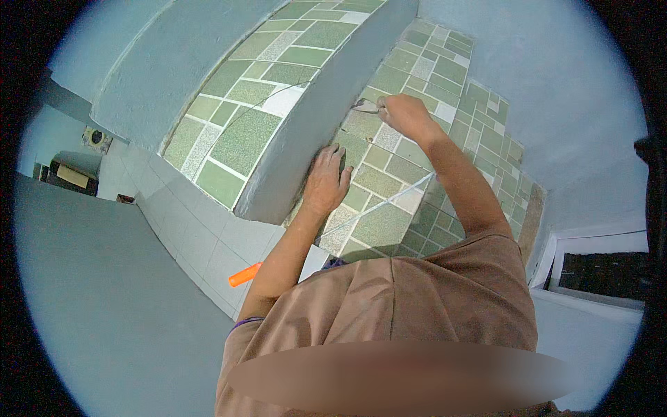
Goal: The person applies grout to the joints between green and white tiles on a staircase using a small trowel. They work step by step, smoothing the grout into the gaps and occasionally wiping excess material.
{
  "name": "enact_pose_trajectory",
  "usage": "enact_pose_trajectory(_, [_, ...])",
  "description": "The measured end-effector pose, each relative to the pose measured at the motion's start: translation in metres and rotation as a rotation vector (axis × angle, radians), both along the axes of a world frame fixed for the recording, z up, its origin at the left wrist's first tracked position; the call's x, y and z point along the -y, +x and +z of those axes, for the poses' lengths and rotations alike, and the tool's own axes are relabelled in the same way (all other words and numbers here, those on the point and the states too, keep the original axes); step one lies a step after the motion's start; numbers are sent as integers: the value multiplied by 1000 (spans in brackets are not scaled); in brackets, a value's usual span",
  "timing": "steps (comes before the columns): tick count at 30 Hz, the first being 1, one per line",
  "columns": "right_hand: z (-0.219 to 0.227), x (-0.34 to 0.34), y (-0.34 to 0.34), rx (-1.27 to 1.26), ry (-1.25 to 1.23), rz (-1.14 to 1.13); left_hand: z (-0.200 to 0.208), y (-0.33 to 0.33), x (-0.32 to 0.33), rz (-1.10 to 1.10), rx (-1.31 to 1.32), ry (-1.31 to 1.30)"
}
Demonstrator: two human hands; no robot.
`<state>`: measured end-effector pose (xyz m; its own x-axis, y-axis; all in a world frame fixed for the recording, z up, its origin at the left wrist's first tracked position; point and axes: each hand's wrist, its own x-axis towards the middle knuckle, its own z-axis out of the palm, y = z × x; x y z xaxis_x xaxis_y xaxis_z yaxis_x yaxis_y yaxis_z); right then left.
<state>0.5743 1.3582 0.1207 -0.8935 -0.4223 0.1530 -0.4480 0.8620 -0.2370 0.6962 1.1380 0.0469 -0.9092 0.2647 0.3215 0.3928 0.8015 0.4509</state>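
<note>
My left hand [328,179] lies with its fingers apart on the green tiled step [389,168], close to the grey riser [299,139]. Farther along the same step, my right hand [405,115] is closed around a small, thin tool [364,106]. The tool's dark end points left, at the corner where the tiles meet the riser. Its exact kind is too small to make out, and my fingers hide part of it.
A higher curved step [260,97] with similar green tiles rises on the left, a thin dark line across it. A pale cord [379,206] slants over the near tiles. An orange cylindrical object [244,275] shows beside my left forearm. Lower tiled steps [495,139] descend on the right.
</note>
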Motion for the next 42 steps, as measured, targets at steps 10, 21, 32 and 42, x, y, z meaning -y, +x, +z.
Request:
enact_pose_trajectory(10, [-4,-19,71,62,-59,33,-7,-1,2,13,-30,12])
enact_pose_trajectory(21, [11,-34,181,210,-245,-7,0,30,0,75,41,91])
enact_pose_trajectory(32, [-13,7,202,219,-261,116,19,92,12,92,5,211])
enact_pose_trajectory(42, [36,-133,223,-225,-1083,-551,-1,94,7,89,63,-24])
